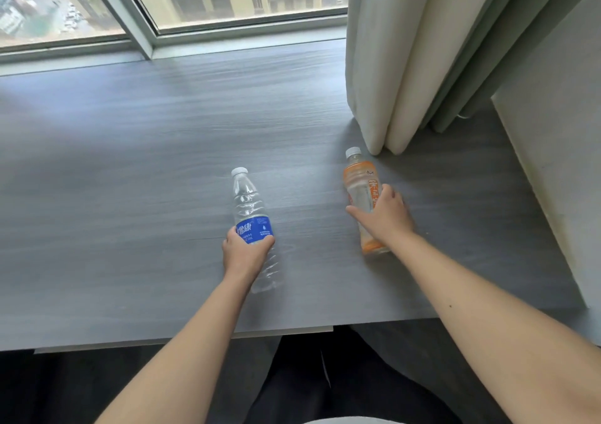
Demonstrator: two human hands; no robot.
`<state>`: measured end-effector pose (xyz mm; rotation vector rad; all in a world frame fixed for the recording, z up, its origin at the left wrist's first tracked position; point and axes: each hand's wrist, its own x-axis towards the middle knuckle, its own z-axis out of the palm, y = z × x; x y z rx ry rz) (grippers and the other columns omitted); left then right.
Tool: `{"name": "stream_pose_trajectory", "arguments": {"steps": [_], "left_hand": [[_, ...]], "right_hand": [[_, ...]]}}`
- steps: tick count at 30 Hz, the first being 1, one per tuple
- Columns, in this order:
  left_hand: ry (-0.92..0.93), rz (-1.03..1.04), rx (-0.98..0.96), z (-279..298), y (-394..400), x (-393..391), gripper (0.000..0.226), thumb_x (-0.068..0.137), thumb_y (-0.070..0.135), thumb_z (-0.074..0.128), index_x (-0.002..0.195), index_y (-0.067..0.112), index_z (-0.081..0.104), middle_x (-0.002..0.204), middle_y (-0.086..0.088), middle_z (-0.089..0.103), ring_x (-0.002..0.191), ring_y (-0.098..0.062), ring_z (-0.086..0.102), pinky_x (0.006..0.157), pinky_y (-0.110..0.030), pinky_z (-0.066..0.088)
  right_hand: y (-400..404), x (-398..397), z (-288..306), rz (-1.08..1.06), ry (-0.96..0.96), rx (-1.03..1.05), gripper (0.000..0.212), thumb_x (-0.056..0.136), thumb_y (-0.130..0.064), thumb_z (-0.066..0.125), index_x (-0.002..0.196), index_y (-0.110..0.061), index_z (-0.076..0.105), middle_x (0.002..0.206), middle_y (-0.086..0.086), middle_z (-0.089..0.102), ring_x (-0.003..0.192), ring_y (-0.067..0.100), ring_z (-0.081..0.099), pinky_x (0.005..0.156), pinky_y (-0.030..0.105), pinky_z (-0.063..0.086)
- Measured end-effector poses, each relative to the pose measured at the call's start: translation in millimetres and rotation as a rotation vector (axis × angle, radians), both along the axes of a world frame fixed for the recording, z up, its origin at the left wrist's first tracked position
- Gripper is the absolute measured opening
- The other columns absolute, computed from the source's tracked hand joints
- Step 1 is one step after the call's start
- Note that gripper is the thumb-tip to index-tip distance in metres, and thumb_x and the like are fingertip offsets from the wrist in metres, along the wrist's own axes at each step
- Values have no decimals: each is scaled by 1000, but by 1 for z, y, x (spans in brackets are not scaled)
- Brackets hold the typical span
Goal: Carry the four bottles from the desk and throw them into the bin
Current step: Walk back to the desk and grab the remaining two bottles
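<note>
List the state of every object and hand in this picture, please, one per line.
Clear bottle: lying on the desk, capped, looks empty, gripped at its blue label.
Orange bottle: lying on the desk, capped, under the right hand.
Left hand: closed around the clear bottle.
Right hand: closing on the orange bottle.
Curtain: drawn aside, its hem resting on the desk.

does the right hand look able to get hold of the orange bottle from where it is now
Probably yes. The right hand already rests on the orange bottle, fingers spread over its middle. The curtain hangs just beyond the cap, but nothing lies between hand and bottle on the desk.
</note>
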<state>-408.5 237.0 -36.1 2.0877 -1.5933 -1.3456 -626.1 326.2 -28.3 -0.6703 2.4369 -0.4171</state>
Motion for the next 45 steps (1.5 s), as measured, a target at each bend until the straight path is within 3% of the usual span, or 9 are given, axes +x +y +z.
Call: {"name": "stream_pose_trajectory", "arguments": {"steps": [8, 11, 13, 19, 23, 28, 37, 41, 45], "left_hand": [[84, -14, 63, 3, 12, 15, 69, 54, 32, 67, 118, 10, 50, 113, -14, 56, 98, -30, 60, 83, -41, 55], [175, 4, 70, 10, 17, 20, 69, 57, 28, 68, 120, 13, 45, 96, -2, 59, 78, -17, 58, 65, -29, 49], [229, 23, 75, 12, 21, 24, 69, 56, 27, 68, 120, 15, 44, 91, -1, 60, 75, -17, 58, 66, -27, 47], [321, 5, 102, 14, 37, 38, 60, 71, 16, 72, 123, 15, 42, 94, -4, 62, 74, -17, 61, 58, -22, 50], [340, -100, 143, 18, 50, 47, 48, 81, 22, 67, 123, 18, 44, 100, -3, 64, 75, -16, 65, 58, -22, 52], [301, -299, 145, 25, 67, 57, 48, 80, 34, 67, 121, 19, 47, 91, 5, 66, 65, -5, 68, 63, -28, 55], [243, -649, 160, 30, 109, 117, 44, 75, 43, 69, 112, 35, 47, 101, 2, 67, 86, -15, 68, 74, -28, 55], [152, -837, 92, 29, 125, 136, 68, 75, 41, 70, 133, 29, 36, 106, 4, 66, 92, -15, 66, 90, -38, 53], [115, -1061, 74, 26, 142, 141, 72, 73, 46, 70, 134, 33, 33, 100, 14, 65, 82, 0, 65, 74, -18, 50]], "right_hand": [[-4, -2, -4, -37, -47, 64, 73, 76, -40, 69, 126, 1, 35, 129, 22, 53, 118, 37, 53, 90, 38, 46], [-6, -3, -2, -73, -119, 28, 70, 76, -36, 69, 126, 3, 38, 128, 21, 55, 117, 36, 54, 82, 33, 44], [-4, -4, -1, -67, -165, -12, 71, 72, -36, 70, 125, 2, 42, 126, 19, 56, 114, 35, 55, 79, 31, 42], [13, 4, 11, -34, -497, -192, 65, 68, -34, 71, 123, -7, 49, 116, 12, 63, 107, 30, 61, 95, 45, 51], [38, 17, 29, -27, -556, -288, 69, 65, -49, 74, 120, -12, 54, 112, 11, 66, 103, 28, 64, 94, 50, 51], [81, 41, 47, 18, -540, -267, 48, 76, -44, 69, 114, -15, 60, 107, 9, 69, 97, 25, 66, 91, 47, 53], [177, 117, 58, -191, -518, -320, 21, 78, -44, 68, 91, -29, 63, 92, -2, 71, 84, 16, 67, 75, 33, 53], [226, 149, 54, -321, -465, -315, 33, 73, -50, 69, 97, -30, 58, 91, -10, 68, 85, 8, 65, 64, 24, 49], [287, 173, 39, -476, -428, -262, 48, 70, -51, 71, 105, -22, 56, 98, -5, 67, 88, 10, 64, 65, 25, 47]]}}
